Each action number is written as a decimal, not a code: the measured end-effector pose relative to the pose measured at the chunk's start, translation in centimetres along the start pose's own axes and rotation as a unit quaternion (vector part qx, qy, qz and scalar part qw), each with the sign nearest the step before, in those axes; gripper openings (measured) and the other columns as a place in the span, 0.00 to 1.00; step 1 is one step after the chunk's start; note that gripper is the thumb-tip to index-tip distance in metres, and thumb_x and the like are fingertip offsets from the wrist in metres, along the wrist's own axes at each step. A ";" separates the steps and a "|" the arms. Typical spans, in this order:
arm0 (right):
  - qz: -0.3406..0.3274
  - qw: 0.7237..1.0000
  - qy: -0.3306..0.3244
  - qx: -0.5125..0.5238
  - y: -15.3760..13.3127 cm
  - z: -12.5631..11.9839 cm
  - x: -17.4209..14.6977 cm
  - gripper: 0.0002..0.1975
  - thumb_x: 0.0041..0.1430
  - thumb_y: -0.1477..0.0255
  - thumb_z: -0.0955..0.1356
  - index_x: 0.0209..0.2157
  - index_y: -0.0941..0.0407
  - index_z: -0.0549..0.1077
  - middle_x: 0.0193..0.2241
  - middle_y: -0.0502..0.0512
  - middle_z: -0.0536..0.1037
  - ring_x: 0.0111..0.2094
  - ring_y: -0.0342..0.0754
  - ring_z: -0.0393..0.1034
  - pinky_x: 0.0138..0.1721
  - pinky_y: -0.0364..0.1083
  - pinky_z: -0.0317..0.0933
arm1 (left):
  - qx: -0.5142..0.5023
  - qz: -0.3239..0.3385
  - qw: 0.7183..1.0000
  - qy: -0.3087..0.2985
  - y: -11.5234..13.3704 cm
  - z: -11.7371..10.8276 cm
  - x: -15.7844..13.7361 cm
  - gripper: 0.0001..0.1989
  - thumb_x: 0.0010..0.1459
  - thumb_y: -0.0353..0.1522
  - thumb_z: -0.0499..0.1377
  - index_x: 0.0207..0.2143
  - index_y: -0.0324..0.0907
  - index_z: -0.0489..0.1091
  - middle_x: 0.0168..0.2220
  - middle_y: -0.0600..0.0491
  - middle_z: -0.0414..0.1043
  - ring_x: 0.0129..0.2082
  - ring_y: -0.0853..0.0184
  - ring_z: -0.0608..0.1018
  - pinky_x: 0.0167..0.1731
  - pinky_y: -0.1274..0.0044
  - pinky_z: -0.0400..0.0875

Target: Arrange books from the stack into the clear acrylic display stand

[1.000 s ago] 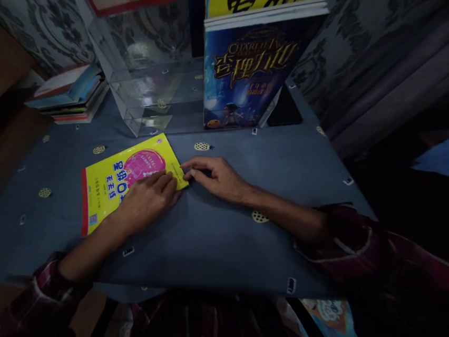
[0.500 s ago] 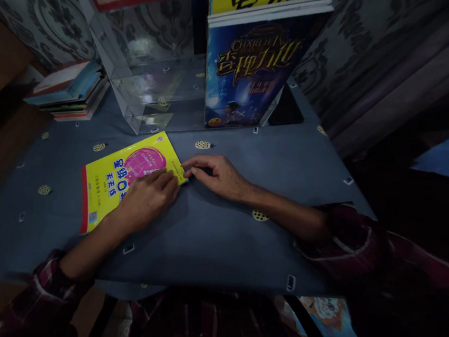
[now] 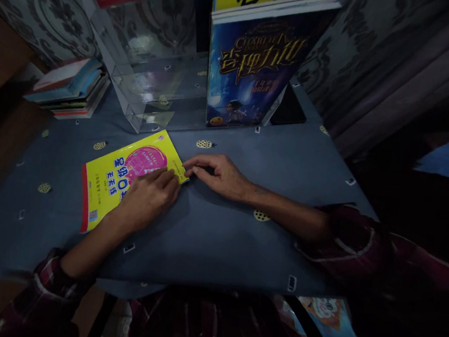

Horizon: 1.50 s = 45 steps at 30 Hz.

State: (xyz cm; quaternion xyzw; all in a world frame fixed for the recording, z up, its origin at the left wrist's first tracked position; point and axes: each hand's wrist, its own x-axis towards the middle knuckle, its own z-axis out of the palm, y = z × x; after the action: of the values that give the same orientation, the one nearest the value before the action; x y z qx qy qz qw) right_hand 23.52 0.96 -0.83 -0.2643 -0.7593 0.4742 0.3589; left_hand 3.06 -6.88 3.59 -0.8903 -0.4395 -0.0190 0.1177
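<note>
A thin yellow workbook with a red spine edge and a pink circle on its cover lies closed and slanted on the table. My left hand rests on its lower right part, palm down with the fingers lightly bent, and covers some of the print. At the workbook's right corner, my right hand has its thumb and index finger brought close together on the edge. The fingertips hide just how much of the corner is between them.
A clear acrylic book stand is at the back, holding a dark blue book upright. Left of it lies a stack of books. A black flat object is behind on the right. Blue patterned cloth covers the table.
Both hands and the workbook stay in nearly the same place. The view has shifted very slightly.
</note>
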 end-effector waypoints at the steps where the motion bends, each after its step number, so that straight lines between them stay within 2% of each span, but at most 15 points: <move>1: 0.004 1.000 -0.001 -0.002 0.0 0.0 0.0 0.13 0.65 0.78 0.64 0.44 0.58 0.80 0.36 0.53 0.85 0.39 0.46 0.80 0.45 0.45 0.71 | 0.001 0.002 1.000 0.001 0.0 0.0 0.0 0.13 0.71 0.27 0.51 0.37 0.39 0.76 0.39 0.46 0.80 0.39 0.61 0.82 0.33 0.73 0.75; 6: 0.012 1.000 -0.007 -0.001 -0.1 0.0 0.0 0.14 0.65 0.77 0.64 0.44 0.58 0.81 0.36 0.53 0.85 0.40 0.46 0.80 0.45 0.46 0.71 | 0.030 0.008 0.999 0.016 0.0 0.1 0.0 0.16 0.71 0.28 0.50 0.36 0.39 0.76 0.38 0.46 0.80 0.37 0.61 0.82 0.32 0.74 0.75; 15: 0.007 1.000 -0.007 -0.002 -0.1 -0.1 -0.1 0.13 0.65 0.77 0.64 0.44 0.57 0.81 0.36 0.53 0.85 0.40 0.45 0.80 0.46 0.46 0.72 | -0.016 -0.012 1.000 -0.021 0.0 0.0 0.0 0.13 0.71 0.28 0.52 0.37 0.39 0.75 0.39 0.46 0.80 0.39 0.60 0.82 0.34 0.73 0.75; 25: -0.025 1.000 0.002 -0.010 -0.2 0.0 -0.2 0.13 0.66 0.76 0.64 0.43 0.57 0.81 0.36 0.53 0.85 0.39 0.46 0.80 0.45 0.46 0.72 | 0.009 0.002 1.000 -0.002 0.0 0.1 0.1 0.15 0.71 0.26 0.50 0.37 0.38 0.76 0.39 0.45 0.79 0.37 0.61 0.82 0.33 0.73 0.76; 33: -0.077 0.993 -0.009 -0.084 -0.5 0.0 -0.4 0.12 0.66 0.75 0.65 0.43 0.57 0.81 0.35 0.55 0.82 0.37 0.47 0.77 0.42 0.47 0.69 | 0.010 0.004 1.000 -0.005 0.1 0.4 -0.1 0.13 0.72 0.29 0.51 0.40 0.37 0.75 0.42 0.43 0.79 0.40 0.59 0.82 0.34 0.71 0.76; 37: -0.101 0.984 -0.033 -0.144 -0.3 0.0 -0.5 0.12 0.66 0.76 0.66 0.44 0.56 0.81 0.34 0.54 0.82 0.36 0.47 0.76 0.40 0.47 0.68 | -0.013 -0.010 1.000 -0.027 0.4 0.0 0.0 0.12 0.72 0.30 0.52 0.42 0.37 0.75 0.44 0.42 0.80 0.42 0.57 0.82 0.37 0.69 0.78; 40: -0.128 0.973 -0.068 -0.180 -0.2 -0.1 -0.5 0.10 0.64 0.76 0.69 0.44 0.55 0.81 0.35 0.54 0.82 0.37 0.48 0.75 0.44 0.49 0.68 | -0.053 -0.023 0.996 -0.062 -0.5 -0.6 -0.3 0.11 0.72 0.30 0.53 0.45 0.38 0.75 0.47 0.43 0.80 0.45 0.59 0.82 0.43 0.68 0.79; 42: -0.139 0.965 -0.094 -0.202 -0.1 -0.2 -0.5 0.09 0.63 0.75 0.70 0.45 0.55 0.80 0.35 0.54 0.82 0.38 0.49 0.75 0.45 0.50 0.68 | -0.075 -0.048 0.993 -0.081 -1.9 -1.0 -0.8 0.11 0.72 0.30 0.53 0.48 0.40 0.75 0.52 0.43 0.79 0.49 0.58 0.81 0.48 0.67 0.78; 45: -0.144 0.957 -0.114 -0.224 -0.2 -0.3 -0.5 0.11 0.64 0.76 0.70 0.47 0.56 0.80 0.38 0.56 0.82 0.41 0.50 0.75 0.47 0.51 0.68 | -0.061 -0.132 0.984 -0.099 -5.1 -1.3 -2.1 0.14 0.71 0.32 0.53 0.54 0.41 0.73 0.58 0.41 0.75 0.58 0.53 0.77 0.57 0.61 0.73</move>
State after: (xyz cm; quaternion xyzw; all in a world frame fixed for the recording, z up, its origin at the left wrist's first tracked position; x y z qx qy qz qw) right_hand 24.07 0.68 -0.67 -0.1699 -0.9119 0.2624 0.2660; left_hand -2.18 -5.84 5.59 -0.8275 -0.5606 0.0268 0.0157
